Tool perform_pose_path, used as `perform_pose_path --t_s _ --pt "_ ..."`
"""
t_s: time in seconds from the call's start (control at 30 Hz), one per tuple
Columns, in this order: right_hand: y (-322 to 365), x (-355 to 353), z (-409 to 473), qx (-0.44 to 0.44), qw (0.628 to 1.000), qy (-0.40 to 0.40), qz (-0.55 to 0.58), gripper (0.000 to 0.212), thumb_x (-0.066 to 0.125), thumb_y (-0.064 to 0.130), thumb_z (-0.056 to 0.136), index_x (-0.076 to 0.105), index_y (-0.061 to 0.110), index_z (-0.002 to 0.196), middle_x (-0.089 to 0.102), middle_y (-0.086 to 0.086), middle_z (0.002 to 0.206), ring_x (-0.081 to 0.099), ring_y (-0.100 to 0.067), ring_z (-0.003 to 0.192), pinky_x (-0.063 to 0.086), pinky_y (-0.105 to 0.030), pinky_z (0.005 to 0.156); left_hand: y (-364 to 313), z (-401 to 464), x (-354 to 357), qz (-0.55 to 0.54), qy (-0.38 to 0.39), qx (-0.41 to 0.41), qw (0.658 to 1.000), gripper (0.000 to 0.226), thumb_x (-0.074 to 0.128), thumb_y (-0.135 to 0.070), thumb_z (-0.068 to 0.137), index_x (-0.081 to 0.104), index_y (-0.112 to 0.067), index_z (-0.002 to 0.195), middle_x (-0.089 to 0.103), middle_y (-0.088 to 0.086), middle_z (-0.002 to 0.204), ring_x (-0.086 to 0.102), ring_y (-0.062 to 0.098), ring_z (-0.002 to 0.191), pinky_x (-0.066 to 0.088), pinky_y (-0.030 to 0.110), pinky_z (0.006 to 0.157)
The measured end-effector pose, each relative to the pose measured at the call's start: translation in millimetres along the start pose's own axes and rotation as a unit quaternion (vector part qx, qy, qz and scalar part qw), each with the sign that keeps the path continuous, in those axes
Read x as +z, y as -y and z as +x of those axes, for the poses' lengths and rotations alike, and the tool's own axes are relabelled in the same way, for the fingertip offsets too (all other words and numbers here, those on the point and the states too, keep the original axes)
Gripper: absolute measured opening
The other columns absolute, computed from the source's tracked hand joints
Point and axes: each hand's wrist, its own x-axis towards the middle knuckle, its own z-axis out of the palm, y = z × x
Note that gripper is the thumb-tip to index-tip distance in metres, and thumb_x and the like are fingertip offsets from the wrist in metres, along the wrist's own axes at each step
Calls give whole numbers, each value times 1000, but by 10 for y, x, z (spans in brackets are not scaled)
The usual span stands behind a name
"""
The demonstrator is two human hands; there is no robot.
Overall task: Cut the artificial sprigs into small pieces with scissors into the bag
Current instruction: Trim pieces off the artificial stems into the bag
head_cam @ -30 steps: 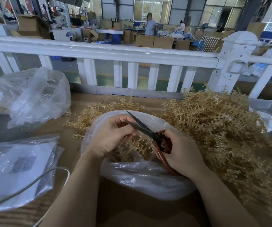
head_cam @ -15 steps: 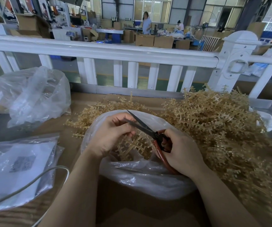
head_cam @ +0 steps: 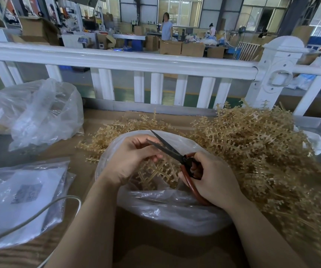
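Note:
A clear plastic bag (head_cam: 167,211) lies open on the table before me, with cut tan pieces inside. Over its mouth my left hand (head_cam: 130,157) pinches a tan artificial sprig (head_cam: 155,171). My right hand (head_cam: 212,180) grips the red handles of black-bladed scissors (head_cam: 167,147). The blades point up and left, slightly apart, and pass just above my left fingers. A big heap of uncut tan sprigs (head_cam: 262,147) fills the table to the right.
A white railing (head_cam: 117,60) borders the far edge of the table. Crumpled clear bags (head_cam: 39,113) sit at the left, and a flat packet with a label (head_cam: 20,196) lies near a white cable (head_cam: 39,215). A person stands far back in the workshop.
Both hands stay over the bag with small shifts. The scissor blades have opened slightly, and the sprig has moved a little in my left fingers.

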Motion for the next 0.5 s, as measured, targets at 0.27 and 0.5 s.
perform_pose_path --t_s 0.27,0.5 --pt "0 -11 17 6 1000 5 -12 48 56 72 78 61 35 107 53 29 81 53 6 73 50 -21 69 -5 0 -4 -3 -1 -2 1000 11 70 -13 76 77 -8 83 70 5 71 62 12 65 52 19 64" --pt "9 -24 14 12 1000 7 -15 53 56 73 78 63 32 110 58 26 87 56 1 78 52 -23 72 -21 6 14 0 -10 -20 1000 9 68 -7 78 75 -8 83 69 5 69 61 12 63 52 19 64"
